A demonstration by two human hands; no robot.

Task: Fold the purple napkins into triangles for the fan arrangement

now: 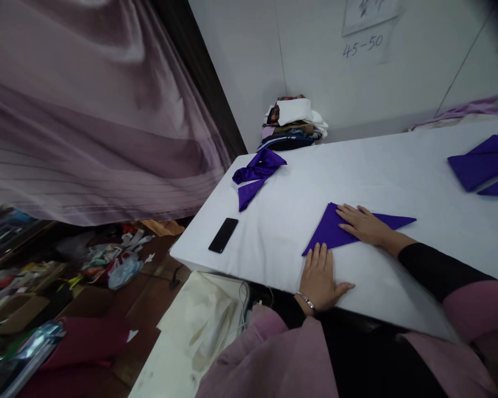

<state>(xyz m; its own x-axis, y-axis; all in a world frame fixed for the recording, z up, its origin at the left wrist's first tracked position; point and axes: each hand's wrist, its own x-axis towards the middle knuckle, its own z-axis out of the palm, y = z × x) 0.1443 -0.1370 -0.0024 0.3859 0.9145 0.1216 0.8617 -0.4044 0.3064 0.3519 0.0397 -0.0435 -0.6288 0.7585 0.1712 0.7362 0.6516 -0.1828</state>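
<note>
A purple cloth (pixel 330 229), folded into a flat triangle, lies on the white-covered table (pixel 290 237). My right hand (pixel 363 225) rests flat on the cloth with its fingers stretched out to the left. At the cloth's near left corner, my left hand (pixel 320 279) lies palm down, fingertips at the fabric edge and thumb spread to the right. A silver bracelet circles the left wrist. Neither hand is closed around anything. What lies beneath the right palm is hidden.
A twisted purple cloth (pixel 259 171) and a black phone (pixel 223 235) lie on the table's left part. Folded clothes (pixel 292 124) are stacked by the wall. More purple fabric (pixel 487 166) is at the right. A pink curtain (pixel 108 110) hangs at left above a cluttered floor.
</note>
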